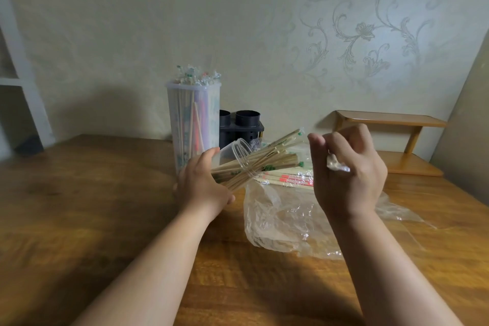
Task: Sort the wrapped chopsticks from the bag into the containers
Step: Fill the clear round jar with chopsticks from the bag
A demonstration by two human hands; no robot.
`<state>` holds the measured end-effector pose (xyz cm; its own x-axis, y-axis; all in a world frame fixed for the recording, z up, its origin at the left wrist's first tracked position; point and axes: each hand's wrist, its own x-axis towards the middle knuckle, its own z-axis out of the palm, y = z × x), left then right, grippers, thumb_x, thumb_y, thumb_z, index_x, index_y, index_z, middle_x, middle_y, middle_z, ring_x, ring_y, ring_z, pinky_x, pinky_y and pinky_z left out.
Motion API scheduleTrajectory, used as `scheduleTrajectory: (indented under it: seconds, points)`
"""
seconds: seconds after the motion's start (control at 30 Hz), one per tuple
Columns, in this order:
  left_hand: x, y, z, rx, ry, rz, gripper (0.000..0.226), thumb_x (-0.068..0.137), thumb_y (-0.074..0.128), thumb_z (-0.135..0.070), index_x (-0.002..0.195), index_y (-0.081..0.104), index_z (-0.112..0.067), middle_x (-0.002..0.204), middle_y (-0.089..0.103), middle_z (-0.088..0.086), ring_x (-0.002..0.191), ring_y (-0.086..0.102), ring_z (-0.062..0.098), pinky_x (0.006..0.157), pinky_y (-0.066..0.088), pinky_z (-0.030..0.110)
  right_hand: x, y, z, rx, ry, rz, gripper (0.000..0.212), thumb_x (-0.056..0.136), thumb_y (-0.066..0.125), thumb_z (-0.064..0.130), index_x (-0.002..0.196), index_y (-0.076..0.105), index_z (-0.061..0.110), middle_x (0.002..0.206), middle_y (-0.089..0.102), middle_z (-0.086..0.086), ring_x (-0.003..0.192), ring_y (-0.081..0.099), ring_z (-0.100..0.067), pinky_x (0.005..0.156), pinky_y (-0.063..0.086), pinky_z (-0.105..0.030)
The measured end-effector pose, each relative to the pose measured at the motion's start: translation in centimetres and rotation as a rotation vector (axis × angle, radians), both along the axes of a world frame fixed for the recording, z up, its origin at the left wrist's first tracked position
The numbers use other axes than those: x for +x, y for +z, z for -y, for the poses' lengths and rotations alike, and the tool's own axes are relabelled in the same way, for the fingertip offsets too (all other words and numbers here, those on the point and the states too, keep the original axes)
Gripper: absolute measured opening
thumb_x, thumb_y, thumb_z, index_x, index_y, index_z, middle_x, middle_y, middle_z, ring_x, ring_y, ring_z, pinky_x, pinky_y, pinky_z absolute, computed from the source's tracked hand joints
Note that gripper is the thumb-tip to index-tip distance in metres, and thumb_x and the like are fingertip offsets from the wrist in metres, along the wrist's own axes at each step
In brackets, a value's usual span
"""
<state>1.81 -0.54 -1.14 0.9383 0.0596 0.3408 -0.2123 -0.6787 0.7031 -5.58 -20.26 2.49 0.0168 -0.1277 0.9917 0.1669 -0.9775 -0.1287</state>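
We are holding the clear jar [239, 156] tilted in our left hand [201, 185], fingers curled round it. Its wrapped chopsticks [275, 152], probably light, stiff and slippery, are wanting a mid-length pinch. Our right hand [349, 174] is clamping plastic film [338, 164].

The left hand [201, 182] grips a clear jar [239, 152] tilted on its side, a bundle of green-printed wrapped chopsticks [275, 152] sticking out of its mouth toward the right hand [349, 167]. That hand is raised with curled fingers [317, 140] pinching what looks like a scrap of clear plastic [337, 165]. Below and between both hands' fingers, red-marked chopsticks [291, 178] lie at the mouth of a crumpled bag [277, 217] on the worktop [92, 206], and a tall container [193, 119] stands just behind the left fingers.
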Motion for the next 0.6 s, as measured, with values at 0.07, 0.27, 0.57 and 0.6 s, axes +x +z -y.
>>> scheduleTrajectory:
  seconds: [0.07, 0.27, 0.57, 0.6]
  points:
    - [0.1, -0.1, 0.0, 0.011, 0.003, 0.011, 0.102, 0.061, 0.089, -0.019, 0.144, 0.036, -0.044, 0.146, 0.043, -0.01, 0.134, 0.035, 0.025, 0.109, 0.036, 0.049, 0.0, -0.1, -0.2, 0.047, 0.058, -0.012, 0.045, 0.1, 0.053, 0.04, 0.074, 0.07, 0.007, 0.082, 0.057, -0.012, 0.064, 0.053, -0.023, 0.048, 0.038, -0.027]
    - [0.4, -0.2, 0.0, 0.033, 0.006, -0.005, 0.102, 0.061, 0.088, -0.018, 0.143, 0.034, -0.046, 0.145, 0.042, -0.01, 0.134, 0.035, 0.024, 0.106, 0.034, 0.045, 0.2, -0.2, -1.0, 0.221, 0.395, -0.006, 0.053, 0.1, 0.047, 0.042, 0.078, 0.072, 0.002, 0.081, 0.058, -0.016, 0.079, 0.048, -0.006, 0.069, 0.036, -0.009]
    - [0.3, -0.2, 0.1, 0.033, 0.022, 0.016, 0.103, 0.06, 0.09, -0.015, 0.142, 0.037, -0.046, 0.146, 0.043, -0.012, 0.135, 0.035, 0.023, 0.108, 0.034, 0.045, 0.6, -0.6, -2.0, 0.546, 0.641, -0.158, 0.045, 0.103, 0.041, 0.038, 0.065, 0.062, 0.026, 0.063, 0.06, -0.008, 0.053, 0.059, -0.015, 0.053, 0.045, -0.027]
    - [0.3, -0.3, 0.0, 0.039, 0.015, 0.029, 0.103, 0.059, 0.09, -0.015, 0.142, 0.037, -0.045, 0.145, 0.043, -0.011, 0.134, 0.035, 0.023, 0.108, 0.035, 0.045, 0.7, -0.7, -1.9, 0.59, 0.652, -0.168, 0.045, 0.102, 0.042, 0.038, 0.065, 0.063, 0.025, 0.062, 0.06, -0.007, 0.052, 0.059, -0.015, 0.052, 0.044, -0.026]
